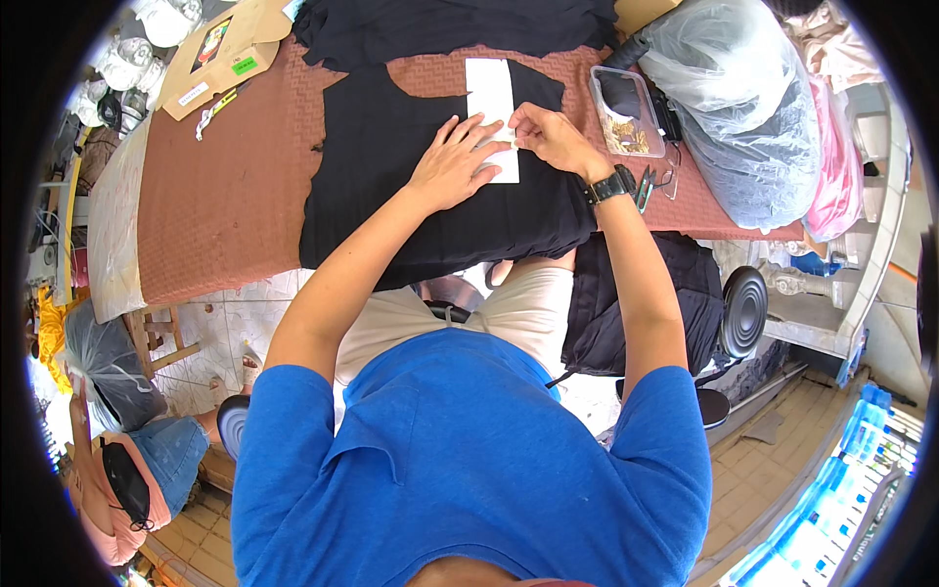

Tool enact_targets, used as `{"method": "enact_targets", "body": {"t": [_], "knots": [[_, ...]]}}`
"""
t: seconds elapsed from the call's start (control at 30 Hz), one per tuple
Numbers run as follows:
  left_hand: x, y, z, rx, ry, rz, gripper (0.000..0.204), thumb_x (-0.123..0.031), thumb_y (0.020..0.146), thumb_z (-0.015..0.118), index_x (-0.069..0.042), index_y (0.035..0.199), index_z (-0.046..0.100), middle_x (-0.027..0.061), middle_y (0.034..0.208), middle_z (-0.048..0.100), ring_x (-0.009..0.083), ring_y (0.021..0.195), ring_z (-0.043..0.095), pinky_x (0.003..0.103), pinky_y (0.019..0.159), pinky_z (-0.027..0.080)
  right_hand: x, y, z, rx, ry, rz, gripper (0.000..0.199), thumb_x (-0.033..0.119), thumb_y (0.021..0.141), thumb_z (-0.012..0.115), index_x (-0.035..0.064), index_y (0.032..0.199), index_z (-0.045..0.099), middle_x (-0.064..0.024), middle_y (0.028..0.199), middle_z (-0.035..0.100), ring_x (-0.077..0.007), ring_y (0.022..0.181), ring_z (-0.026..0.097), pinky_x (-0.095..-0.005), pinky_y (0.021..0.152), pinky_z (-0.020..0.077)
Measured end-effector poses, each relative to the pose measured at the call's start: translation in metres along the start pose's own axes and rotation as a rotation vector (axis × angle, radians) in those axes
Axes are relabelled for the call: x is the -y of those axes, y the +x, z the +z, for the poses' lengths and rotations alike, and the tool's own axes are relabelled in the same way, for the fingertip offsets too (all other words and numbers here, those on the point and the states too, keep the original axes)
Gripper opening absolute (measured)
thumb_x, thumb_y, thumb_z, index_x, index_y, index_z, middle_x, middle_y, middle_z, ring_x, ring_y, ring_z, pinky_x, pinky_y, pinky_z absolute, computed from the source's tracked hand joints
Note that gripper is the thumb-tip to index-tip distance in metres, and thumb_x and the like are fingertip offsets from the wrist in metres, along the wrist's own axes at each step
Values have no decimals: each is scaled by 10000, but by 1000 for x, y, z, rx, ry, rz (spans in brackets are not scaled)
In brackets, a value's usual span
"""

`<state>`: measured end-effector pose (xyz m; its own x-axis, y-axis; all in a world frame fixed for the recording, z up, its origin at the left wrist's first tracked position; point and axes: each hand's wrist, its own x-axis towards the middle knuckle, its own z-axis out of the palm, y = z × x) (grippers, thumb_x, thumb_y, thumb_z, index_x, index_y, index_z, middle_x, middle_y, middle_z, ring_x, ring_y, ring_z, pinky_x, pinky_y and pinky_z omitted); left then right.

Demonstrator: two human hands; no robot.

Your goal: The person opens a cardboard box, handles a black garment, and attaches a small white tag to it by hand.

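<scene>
A black garment piece [391, 127] with a curved neckline lies spread on the brown cloth-covered table. On its right part rests a white rectangular strip [491, 83], upright in the view. My left hand [452, 164] is laid flat with fingers spread, the palm on the black fabric and the fingers across the strip. At the strip's right edge, my right hand [550, 137] has its thumb and fingers pinched together, close to the left fingertips. Whatever sits in that pinch is too small to tell. A dark watch is on my right wrist.
To the right stand a clear plastic box [626, 122] of small gold-coloured pieces, small scissors [646, 186] and a large plastic-wrapped bundle [734, 112]. More black fabric [450, 29] lies at the far edge. Cardboard [220, 59] and a yellow cutter [217, 110] are far left. Another person [147, 479] sits at lower left.
</scene>
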<state>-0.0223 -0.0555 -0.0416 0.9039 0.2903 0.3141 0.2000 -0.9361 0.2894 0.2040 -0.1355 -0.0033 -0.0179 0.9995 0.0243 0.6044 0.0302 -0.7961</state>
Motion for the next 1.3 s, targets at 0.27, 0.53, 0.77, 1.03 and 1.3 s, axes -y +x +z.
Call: {"method": "enact_targets", "body": {"t": [0.27,0.53,0.77,1.03,1.3], "knots": [[-2,2,-2,9,-4,3,404,-369,1016,554,-214,1388,573,45,1566,421,286,1495,302,540,1239,199,-1,7,-3,85,-125,-62,378,-97,869,631,40,1185,478,-117,819,626,-268,798,654,-386,732,516],[-2,2,-1,-17,-5,9,397,-362,1002,574,-224,1375,586,32,1569,421,284,1485,321,550,1226,221,2,11,-4,144,-170,-90,394,-105,859,578,37,1207,462,-193,901,665,-406,893,682,-454,740,509],[-1,2,0,-14,2,6,401,-372,1000,575,-237,1377,586,28,1581,412,282,1488,320,550,1226,222,1,15,-5,172,-183,-88,384,-101,860,570,44,1198,458,-209,861,667,-433,874,677,-471,723,499],[-1,2,0,-11,3,7,400,-374,1005,568,-244,1384,581,43,1575,420,284,1493,311,545,1227,217,4,16,-4,159,-209,-88,376,-115,849,561,45,1169,444,-223,811,654,-428,835,678,-479,707,490],[-1,3,0,-7,-5,13,406,-344,1005,571,-212,1388,575,50,1568,419,289,1491,301,545,1231,209,8,16,0,147,-287,-70,409,-115,829,598,40,1175,443,-230,879,671,-438,931,687,-482,760,518]]}}
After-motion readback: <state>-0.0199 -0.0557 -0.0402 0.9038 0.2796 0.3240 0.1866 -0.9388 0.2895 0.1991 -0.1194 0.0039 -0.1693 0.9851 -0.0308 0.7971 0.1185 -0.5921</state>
